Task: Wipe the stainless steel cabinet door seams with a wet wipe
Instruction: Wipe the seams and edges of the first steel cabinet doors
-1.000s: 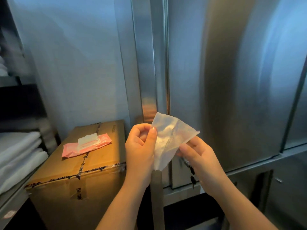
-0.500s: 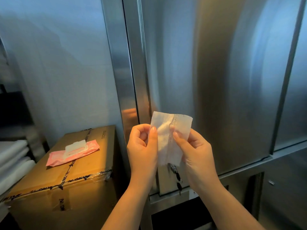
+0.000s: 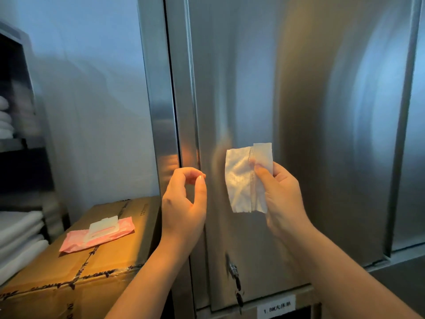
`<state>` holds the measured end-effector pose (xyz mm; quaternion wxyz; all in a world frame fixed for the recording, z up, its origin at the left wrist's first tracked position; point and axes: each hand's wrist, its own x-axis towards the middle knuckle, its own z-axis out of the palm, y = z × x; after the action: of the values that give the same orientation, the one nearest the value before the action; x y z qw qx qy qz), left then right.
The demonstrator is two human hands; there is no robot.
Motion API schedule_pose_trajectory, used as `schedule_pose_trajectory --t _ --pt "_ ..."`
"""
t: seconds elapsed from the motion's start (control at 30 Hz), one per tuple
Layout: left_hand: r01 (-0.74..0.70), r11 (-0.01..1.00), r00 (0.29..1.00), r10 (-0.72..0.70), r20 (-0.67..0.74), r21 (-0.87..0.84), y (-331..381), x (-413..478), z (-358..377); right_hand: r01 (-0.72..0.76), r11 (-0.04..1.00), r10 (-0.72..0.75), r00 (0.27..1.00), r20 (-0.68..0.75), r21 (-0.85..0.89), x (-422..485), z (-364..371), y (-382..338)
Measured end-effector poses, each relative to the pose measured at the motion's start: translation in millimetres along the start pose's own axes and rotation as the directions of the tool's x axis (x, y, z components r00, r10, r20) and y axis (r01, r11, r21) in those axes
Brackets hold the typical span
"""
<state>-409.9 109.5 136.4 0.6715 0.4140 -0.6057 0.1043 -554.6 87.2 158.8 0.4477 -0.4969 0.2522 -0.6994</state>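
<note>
My right hand [image 3: 281,196] pinches a folded white wet wipe [image 3: 243,180], thumb on its front, and holds it up before the stainless steel cabinet door [image 3: 299,100]. My left hand [image 3: 184,203] hangs apart from the wipe, to its left, with fingers curled and thumb near the fingertips, holding nothing. It is level with the door's left vertical seam [image 3: 172,100], a dark gap between door and frame. Another vertical seam [image 3: 404,111] runs at the door's right edge.
A taped cardboard box [image 3: 110,259] stands at lower left with a pink wet wipe pack [image 3: 96,233] on top. White folded towels [image 3: 18,236] lie on shelves at far left. A key lock [image 3: 233,270] sits low on the door, a label [image 3: 276,309] below it.
My left hand has let go of the wipe and moved left. My right hand now holds the wipe alone, a little higher and to the right. The view has shifted right.
</note>
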Motion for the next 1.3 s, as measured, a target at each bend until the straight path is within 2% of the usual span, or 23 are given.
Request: schedule_pose_trajectory --t 0.17,0.3,0.33,0.4,0.47,0.5,0.53,0.63,0.73,0.8,0.87,0.97,1.03,1.1,1.2,1.3 --pt "-0.308 0.922 0.95 0.31 0.029 0.235 -3 47 -17 0.225 0.965 -0.235 0.97 -0.061 -0.138 52 31 -22" --pt "-0.394 0.848 0.918 0.381 0.107 0.354 -6 81 -32 0.377 0.883 -0.419 0.901 -0.11 -0.279 94 57 -49" --pt "-0.413 0.835 0.91 0.395 0.126 0.364 -5 90 -34 0.439 0.849 -0.491 0.861 -0.135 -0.293 102 63 -60" --pt "-0.455 0.802 0.889 0.433 0.147 0.387 -3 106 -38 0.583 0.722 -0.671 0.721 -0.171 -0.372 114 73 -79" --pt "-0.477 0.781 0.877 0.454 0.158 0.403 -1 120 -41 0.686 0.535 -0.816 0.571 -0.092 -0.493 122 83 -89" --pt "-0.483 0.774 0.873 0.458 0.165 0.41 0 125 -41 0.721 0.45 -0.851 0.525 -0.008 -0.527 126 88 -88" --pt "-0.487 0.764 0.871 0.46 0.172 0.423 0 130 -42 0.744 0.39 -0.857 0.509 0.082 -0.542 130 92 -85" --pt "-0.496 0.727 0.865 0.46 0.2 0.474 -4 140 -42 0.752 0.279 -0.795 0.53 0.296 -0.597 137 102 -65" --pt "-0.524 0.661 0.848 0.462 0.258 0.537 -10 149 -39 0.757 0.15 -0.757 0.502 0.419 -0.636 140 108 -51" --pt "-0.546 0.605 0.833 0.469 0.295 0.58 -13 156 -36 0.778 0.112 -0.722 0.491 0.487 -0.618 141 110 -50" --pt "-0.541 0.589 0.835 0.459 0.302 0.6 -15 165 -34 0.787 0.05 -0.624 0.505 0.596 -0.615 145 110 -52" --pt "-0.527 0.564 0.841 0.453 0.295 0.636 -17 182 -35 0.769 -0.139 -0.476 0.5 0.723 -0.623 155 110 -56" --pt "-0.531 0.522 0.835 0.457 0.307 0.667 -14 193 -35 0.755 -0.213 -0.44 0.492 0.751 -0.62 163 112 -61" --pt "-0.524 0.497 0.839 0.441 0.319 0.691 -11 203 -35 0.741 -0.24 -0.453 0.486 0.747 -0.627 173 118 -71" --pt "-0.488 0.474 0.858 0.416 0.302 0.733 -11 220 -32 0.714 -0.243 -0.49 0.494 0.719 -0.656 193 132 -94" --pt "-0.466 0.453 0.862 0.424 0.276 0.76 -4 244 -29 0.671 -0.232 -0.505 0.535 0.677 -0.704 212 153 -126"
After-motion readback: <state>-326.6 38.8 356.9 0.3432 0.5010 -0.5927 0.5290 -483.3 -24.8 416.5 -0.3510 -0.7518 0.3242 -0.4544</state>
